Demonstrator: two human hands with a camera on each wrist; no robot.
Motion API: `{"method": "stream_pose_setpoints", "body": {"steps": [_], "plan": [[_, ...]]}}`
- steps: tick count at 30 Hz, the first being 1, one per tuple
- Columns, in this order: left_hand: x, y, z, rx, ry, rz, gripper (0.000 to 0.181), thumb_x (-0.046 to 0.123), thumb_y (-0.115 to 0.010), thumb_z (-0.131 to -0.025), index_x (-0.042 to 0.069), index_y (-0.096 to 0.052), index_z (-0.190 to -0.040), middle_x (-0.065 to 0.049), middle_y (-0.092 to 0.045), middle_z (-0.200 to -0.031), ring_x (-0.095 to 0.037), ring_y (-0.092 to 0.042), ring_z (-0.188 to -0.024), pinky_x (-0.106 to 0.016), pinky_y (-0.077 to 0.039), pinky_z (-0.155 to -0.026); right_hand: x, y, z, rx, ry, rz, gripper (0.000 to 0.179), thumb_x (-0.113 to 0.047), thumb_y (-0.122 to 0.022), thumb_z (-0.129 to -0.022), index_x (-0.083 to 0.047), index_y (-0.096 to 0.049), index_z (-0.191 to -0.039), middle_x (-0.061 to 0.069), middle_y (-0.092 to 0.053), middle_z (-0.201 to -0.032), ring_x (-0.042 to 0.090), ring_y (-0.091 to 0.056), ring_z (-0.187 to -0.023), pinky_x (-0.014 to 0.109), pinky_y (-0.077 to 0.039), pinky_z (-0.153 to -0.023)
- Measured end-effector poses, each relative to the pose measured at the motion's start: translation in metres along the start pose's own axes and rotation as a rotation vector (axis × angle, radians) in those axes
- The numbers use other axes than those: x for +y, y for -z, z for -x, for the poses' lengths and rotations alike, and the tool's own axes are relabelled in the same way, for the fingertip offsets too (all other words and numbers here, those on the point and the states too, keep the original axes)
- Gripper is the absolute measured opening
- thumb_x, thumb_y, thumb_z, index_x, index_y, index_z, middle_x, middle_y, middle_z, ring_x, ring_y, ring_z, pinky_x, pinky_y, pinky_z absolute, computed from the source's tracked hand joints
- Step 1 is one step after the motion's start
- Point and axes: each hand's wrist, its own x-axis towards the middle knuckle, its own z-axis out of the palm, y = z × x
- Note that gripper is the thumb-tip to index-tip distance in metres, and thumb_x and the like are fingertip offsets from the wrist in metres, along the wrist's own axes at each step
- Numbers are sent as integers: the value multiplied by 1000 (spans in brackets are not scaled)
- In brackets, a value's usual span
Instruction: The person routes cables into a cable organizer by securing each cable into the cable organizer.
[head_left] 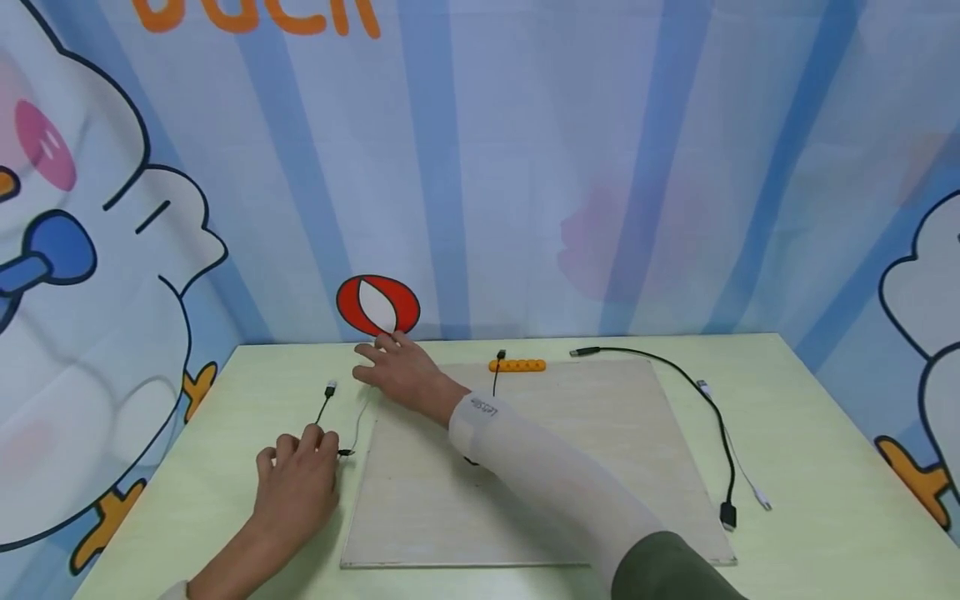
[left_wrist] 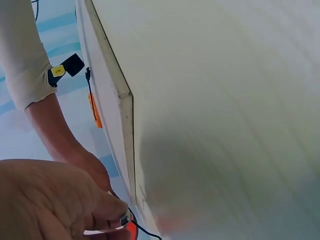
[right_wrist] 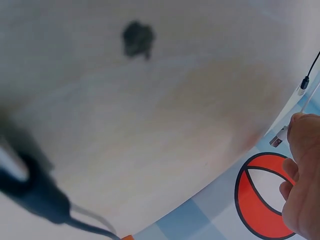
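Note:
At the left of the table my left hand [head_left: 300, 479] pinches a thin black cable between thumb and fingers. In the left wrist view a small plug [left_wrist: 125, 219] shows at its fingertips. One USB plug [head_left: 330, 389] of black cable lies beyond the knuckles, and another black plug [head_left: 346, 452] pokes out beside the fingers. My right hand [head_left: 401, 371] reaches across to the back left and pinches a white cable [head_left: 362, 421]. Its white USB plug [right_wrist: 278, 136] sticks out past the thumb in the right wrist view.
A pale board [head_left: 420, 517] lies mid-table, partly under the right sleeve. At its back edge are an orange cable holder [head_left: 525, 366] and a black plug [head_left: 501, 356]. A thick black cable [head_left: 712, 408] and a white cable [head_left: 738, 462] lie at the right. A printed curtain [head_left: 510, 167] hangs behind.

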Motion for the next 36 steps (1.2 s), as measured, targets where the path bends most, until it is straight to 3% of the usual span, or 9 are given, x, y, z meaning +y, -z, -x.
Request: {"method": "stream_pose_setpoints", "body": {"steps": [5,12,19,27,36], "plan": [[1,-2,-2,-7,-46,18,9,3,-69,-106,4,-66,-115,-18,-66,-132,-52,-51,-133,-75,-36,-107,0,2,2,11,-3,9,45,-16,-62,-116,-39,-61,-155,-5,-47,-176,20,-51,-154,38,-43,-126],[1,-2,-5,-18,-73,42,8,4,-68,-107,10,-63,-105,-10,-69,-112,-48,-52,-130,-73,-35,-107,1,1,4,21,-13,25,42,-17,-63,-117,-36,-61,-154,-4,-48,-175,20,-51,-151,37,-44,-122],[0,-2,-8,-11,-53,33,5,7,-66,-109,11,-65,-106,-10,-73,-108,-46,-56,-127,-72,-36,-106,5,-2,6,-10,-29,38,44,-19,-63,-117,-37,-57,-156,-4,-46,-177,22,-49,-153,38,-42,-126],[3,0,-8,-14,-34,22,3,10,-64,-111,11,-66,-112,-13,-78,-107,-48,-60,-124,-72,-37,-106,12,4,14,19,-30,42,45,-17,-65,-115,-37,-58,-155,-3,-47,-173,22,-50,-150,39,-42,-125],[10,-1,-6,26,-41,29,4,11,-67,-109,8,-65,-110,-17,-65,-110,-47,-54,-117,-69,-37,-103,18,5,23,6,-27,43,46,-17,-64,-116,-38,-59,-156,-4,-46,-176,21,-49,-151,39,-41,-129]]}}
